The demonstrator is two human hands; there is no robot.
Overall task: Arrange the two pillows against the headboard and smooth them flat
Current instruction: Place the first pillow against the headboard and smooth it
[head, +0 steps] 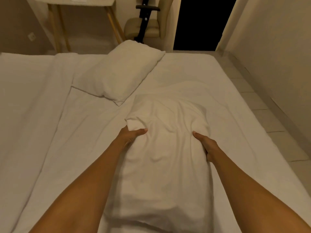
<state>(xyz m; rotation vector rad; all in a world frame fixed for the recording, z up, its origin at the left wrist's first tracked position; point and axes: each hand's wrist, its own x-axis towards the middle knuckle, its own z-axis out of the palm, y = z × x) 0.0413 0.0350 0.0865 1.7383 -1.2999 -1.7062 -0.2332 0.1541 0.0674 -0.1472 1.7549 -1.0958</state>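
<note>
Head view: a soft white pillow, its cotton case heavily creased and bunched, lies lengthwise on the near middle of the bed, gripped at both sides, the left hand pinching a bulging fold at its left edge with thumb over the top, the right hand clamped on the right edge with thumb laid on the fabric and fingers tucked under out of sight. A second pillow, plumper and smoother, rests slantwise beyond it near the bed's far edge, just beside a folded white duvet covering the left side. The sheet is pale and lightly wrinkled; tiled floor runs along the right.
</note>
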